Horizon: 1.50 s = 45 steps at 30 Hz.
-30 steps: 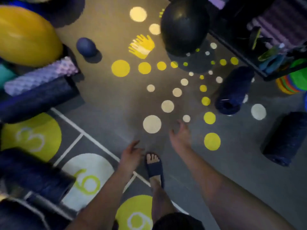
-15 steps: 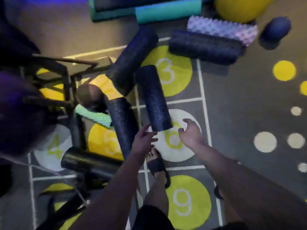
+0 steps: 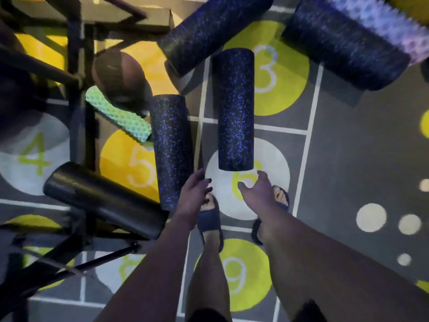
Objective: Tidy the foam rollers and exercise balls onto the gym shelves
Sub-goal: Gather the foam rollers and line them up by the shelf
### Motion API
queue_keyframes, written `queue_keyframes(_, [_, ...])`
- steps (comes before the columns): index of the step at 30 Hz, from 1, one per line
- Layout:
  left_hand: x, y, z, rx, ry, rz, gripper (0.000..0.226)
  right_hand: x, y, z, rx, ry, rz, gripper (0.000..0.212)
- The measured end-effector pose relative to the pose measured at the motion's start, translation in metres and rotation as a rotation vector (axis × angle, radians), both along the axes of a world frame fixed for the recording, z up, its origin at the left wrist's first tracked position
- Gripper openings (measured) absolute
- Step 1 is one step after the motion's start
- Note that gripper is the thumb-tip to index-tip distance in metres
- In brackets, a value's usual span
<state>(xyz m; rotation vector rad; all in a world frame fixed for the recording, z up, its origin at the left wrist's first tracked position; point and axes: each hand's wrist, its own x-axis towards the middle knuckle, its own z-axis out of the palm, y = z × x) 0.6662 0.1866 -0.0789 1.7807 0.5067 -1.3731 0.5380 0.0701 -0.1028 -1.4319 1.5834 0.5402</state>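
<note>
A dark blue-speckled foam roller [image 3: 234, 110] lies lengthwise on the numbered floor mat, its near end just beyond my hands. My left hand [image 3: 195, 191] hovers at the roller's lower left, fingers spread and holding nothing. My right hand [image 3: 257, 189] hovers at its lower right, fingers loosely curved, also holding nothing. A second speckled roller [image 3: 171, 147] lies parallel on the left, beside my left hand. Two more speckled rollers lie further off: one angled [image 3: 213, 29] at top centre, one [image 3: 343, 45] at top right next to a lilac bumpy roller [image 3: 380, 22].
A black metal rack frame [image 3: 76, 66] fills the left side. In or by it are a smooth black roller [image 3: 102, 201], a green textured roller [image 3: 118, 115] and a dark ball [image 3: 118, 75]. My sandalled feet [image 3: 209, 217] stand on the mat below the hands.
The view swung from the spotted floor to the pile of rollers and then moved closer. Both hands have come nearer the near end of the middle speckled roller.
</note>
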Motion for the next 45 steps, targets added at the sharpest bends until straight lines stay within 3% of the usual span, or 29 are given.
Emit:
queue_keyframes(8, [-0.017,-0.050,-0.189,-0.022,-0.068,0.043,0.032,0.014,-0.052,-0.204,0.045,-0.034,0.000,0.160])
queue_keyframes(12, [-0.038,-0.073,-0.213,0.073,-0.146,-0.065,0.026,-0.004,-0.053,-0.220,0.034,-0.146,-0.097,0.139])
queue_keyframes(16, [-0.068,-0.089,-0.133,0.190,-0.067,-0.354,0.051,-0.076,-0.066,-0.128,0.156,-0.132,-0.137,0.142])
queue_keyframes(18, [-0.096,-0.107,-0.055,0.195,0.001,-0.498,0.067,-0.132,-0.076,-0.056,0.177,-0.112,-0.226,0.144])
queue_keyframes(21, [-0.163,-0.149,0.091,0.197,0.157,-0.730,0.060,-0.227,-0.077,0.081,0.187,-0.088,-0.464,0.140])
queue_keyframes(24, [-0.244,-0.192,0.214,0.136,0.228,-0.965,0.061,-0.316,-0.081,0.204,0.131,-0.180,-0.754,0.100])
queue_keyframes(26, [-0.298,-0.227,0.272,0.037,0.190,-1.062,0.047,-0.365,-0.096,0.275,0.074,-0.243,-0.921,0.073])
queue_keyframes(28, [-0.355,-0.258,0.321,-0.092,0.174,-1.150,0.045,-0.415,-0.108,0.333,-0.006,-0.285,-1.106,0.058])
queue_keyframes(31, [-0.428,-0.296,0.370,-0.233,0.145,-1.257,0.046,-0.480,-0.118,0.381,-0.062,-0.284,-1.322,0.101])
queue_keyframes(32, [-0.449,-0.304,0.382,-0.248,0.143,-1.292,0.046,-0.497,-0.119,0.397,-0.099,-0.311,-1.382,0.107])
queue_keyframes(36, [-0.545,-0.323,0.412,-0.285,0.152,-1.398,0.061,-0.562,-0.115,0.447,-0.231,-0.392,-1.560,0.075])
queue_keyframes(38, [-0.595,-0.322,0.425,-0.284,0.184,-1.541,0.065,-0.597,-0.105,0.453,-0.259,-0.410,-1.675,0.082])
queue_keyframes(41, [-0.636,-0.320,0.428,-0.321,0.151,-1.634,0.065,-0.625,-0.094,0.453,-0.178,-0.432,-1.840,0.110])
queue_keyframes(45, [-0.696,-0.345,0.419,-0.271,0.288,-1.800,0.033,-0.677,-0.092,0.445,-0.231,-0.467,-2.059,0.103])
